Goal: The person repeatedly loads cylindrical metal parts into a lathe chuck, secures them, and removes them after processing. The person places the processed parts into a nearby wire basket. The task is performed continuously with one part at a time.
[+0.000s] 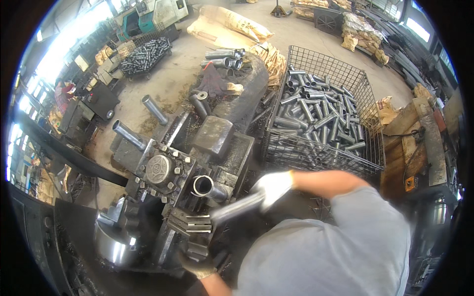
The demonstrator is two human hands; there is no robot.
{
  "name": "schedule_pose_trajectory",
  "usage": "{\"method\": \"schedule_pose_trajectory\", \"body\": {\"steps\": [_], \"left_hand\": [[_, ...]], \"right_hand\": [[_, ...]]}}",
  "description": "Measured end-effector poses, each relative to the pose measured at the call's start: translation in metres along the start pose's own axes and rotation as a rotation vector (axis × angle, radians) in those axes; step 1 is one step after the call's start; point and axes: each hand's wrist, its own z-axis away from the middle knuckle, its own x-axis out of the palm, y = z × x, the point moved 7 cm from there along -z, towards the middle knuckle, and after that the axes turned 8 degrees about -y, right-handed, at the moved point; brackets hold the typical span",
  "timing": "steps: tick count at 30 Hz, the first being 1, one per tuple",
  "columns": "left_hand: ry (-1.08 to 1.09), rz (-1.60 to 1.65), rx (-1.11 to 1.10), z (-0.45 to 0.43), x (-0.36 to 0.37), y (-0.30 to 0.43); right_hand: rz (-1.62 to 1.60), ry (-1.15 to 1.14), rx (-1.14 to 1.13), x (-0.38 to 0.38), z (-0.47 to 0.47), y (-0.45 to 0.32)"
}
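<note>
My right hand (273, 188), in a white work glove, is closed around a metal tube (239, 208), blurred by motion. The tube's far end is just right of a slotted metal fixture (199, 224) on the machine. My left hand (198, 262), in a dark glove with a pale cuff, is low beside a curved metal part (197, 250); its fingers blend into shadow. Up and left of the right hand, an open-ended tube (203, 185) stands tilted near the square tool post (159, 169) with its round cap and several square-headed bolts. A shiny round chuck (116, 240) is at the lower left.
A wire mesh basket (326, 148) full of metal tubes (314, 111) stands at upper right. More tubes (222, 59) and a dark cloth (212, 81) lie on the machine's far end. Two tubes project (127, 135) beyond the tool post. A person (63, 95) is far left.
</note>
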Motion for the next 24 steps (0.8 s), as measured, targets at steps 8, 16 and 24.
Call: {"method": "schedule_pose_trajectory", "body": {"steps": [8, 16, 24], "left_hand": [[-0.066, 0.015, -0.14, 0.02, 0.015, 0.01], [0.057, 0.163, -0.221, 0.034, 0.08, -0.009], [-0.155, 0.186, -0.175, 0.071, 0.122, 0.004]], "right_hand": [[0.405, 0.198, 0.954, -0.151, 0.197, 0.18], [0.168, 0.515, -0.178, -0.122, -0.027, -0.045], [0.388, 0.197, -0.671, 0.016, -0.081, -0.178]]}}
